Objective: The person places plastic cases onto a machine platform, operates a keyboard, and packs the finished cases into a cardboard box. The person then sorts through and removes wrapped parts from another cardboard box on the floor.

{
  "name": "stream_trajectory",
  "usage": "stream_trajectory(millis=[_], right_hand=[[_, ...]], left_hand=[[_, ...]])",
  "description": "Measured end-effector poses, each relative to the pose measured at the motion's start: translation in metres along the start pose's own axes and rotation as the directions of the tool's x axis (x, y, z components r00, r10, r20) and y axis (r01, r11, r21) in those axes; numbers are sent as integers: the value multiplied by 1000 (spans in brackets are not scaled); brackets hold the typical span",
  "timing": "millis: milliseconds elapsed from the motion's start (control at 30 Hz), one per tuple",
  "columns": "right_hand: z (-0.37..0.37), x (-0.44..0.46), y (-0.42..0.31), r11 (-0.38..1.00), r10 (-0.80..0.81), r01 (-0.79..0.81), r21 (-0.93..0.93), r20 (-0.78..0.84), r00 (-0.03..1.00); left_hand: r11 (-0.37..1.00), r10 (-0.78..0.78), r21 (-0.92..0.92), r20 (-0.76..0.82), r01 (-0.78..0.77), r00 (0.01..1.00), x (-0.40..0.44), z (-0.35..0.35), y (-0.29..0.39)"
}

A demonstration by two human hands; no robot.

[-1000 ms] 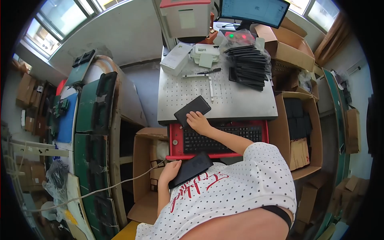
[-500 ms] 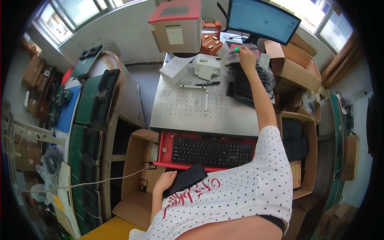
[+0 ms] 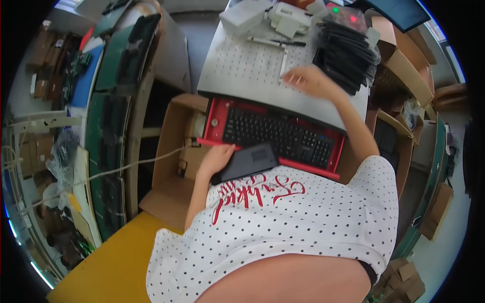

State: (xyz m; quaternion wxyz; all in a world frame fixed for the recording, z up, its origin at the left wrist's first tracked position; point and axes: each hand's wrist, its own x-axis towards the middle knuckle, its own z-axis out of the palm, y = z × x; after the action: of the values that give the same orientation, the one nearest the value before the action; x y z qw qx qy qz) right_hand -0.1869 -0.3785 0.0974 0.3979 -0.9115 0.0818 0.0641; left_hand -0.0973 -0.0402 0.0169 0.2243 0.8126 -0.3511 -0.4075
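My left hand grips the left end of a flat black case, held against my shirt just in front of the red drawer. My right hand hovers over the perforated metal tabletop, beside a white L-shaped bracket. It is blurred by motion, and whether anything is in its fingers cannot be made out. To its right lies a fanned stack of black cases, partly in clear plastic. Below the tabletop, a black keyboard sits in the drawer.
A white box and a pale device stand at the table's back, with a monitor at the back right. Open cartons flank the table, the left one with a cable across it. A yellow surface is at lower left.
My right hand has come back from the plastic-wrapped stack to the tabletop near the bracket. The view has tilted down. My left hand still holds its black case, whose face now shows more.
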Motion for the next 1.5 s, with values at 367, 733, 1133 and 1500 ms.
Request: stream_trajectory(millis=[367, 733, 1133, 1500], right_hand=[[132, -55, -70, 969, 22, -59, 240, 155, 988], [107, -36, -72, 872, 91, -82, 483, 6, 996], [171, 97, 4, -493, 559, 129, 860, 200, 805], [190, 123, -36, -143, 685, 155, 978, -16, 728]], left_hand=[[998, -8, -64, 53, 11, 999, 7, -25, 29], [891, -109, -446, -25, 86, 994, 18, -13, -31], [889, -120, -449, -51, 85, 991, -6, -40, -40], [893, -6, -449, -26, -6, 1000, -22, -46, -51]])
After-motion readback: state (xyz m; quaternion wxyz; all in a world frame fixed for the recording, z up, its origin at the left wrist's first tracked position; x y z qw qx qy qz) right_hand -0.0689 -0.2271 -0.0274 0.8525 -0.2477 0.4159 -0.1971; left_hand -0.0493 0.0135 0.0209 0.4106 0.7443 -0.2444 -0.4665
